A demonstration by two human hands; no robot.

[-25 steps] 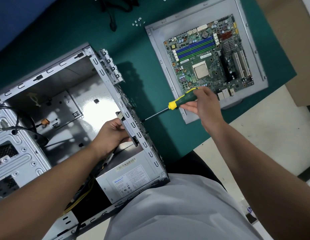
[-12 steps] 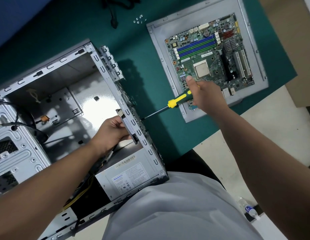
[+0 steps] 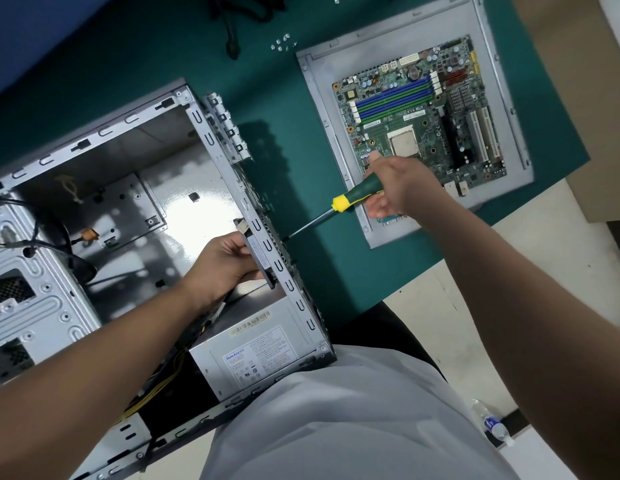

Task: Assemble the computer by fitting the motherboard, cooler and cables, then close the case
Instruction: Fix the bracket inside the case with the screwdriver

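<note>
Right hand (image 3: pixel 396 183) grips the screwdriver (image 3: pixel 353 197); left hand (image 3: pixel 225 259) pinches a part against the case (image 3: pixel 267 237) wall (tip could slip off the screw).

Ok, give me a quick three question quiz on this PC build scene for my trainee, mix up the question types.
1. True or false: the green motherboard is already mounted inside the open grey metal computer case.
2. Which hand holds the green and yellow handled screwdriver? A) left hand B) right hand C) neither
3. Fill in: the screwdriver tip meets the case's outer wall from the ______ of the case.

Key
1. False: it lies on a grey metal panel on the green mat, beside the case.
2. B: the right hand has its grip on the handle; the left hand holds a part against the wall's inner side.
3. Outside.
</note>
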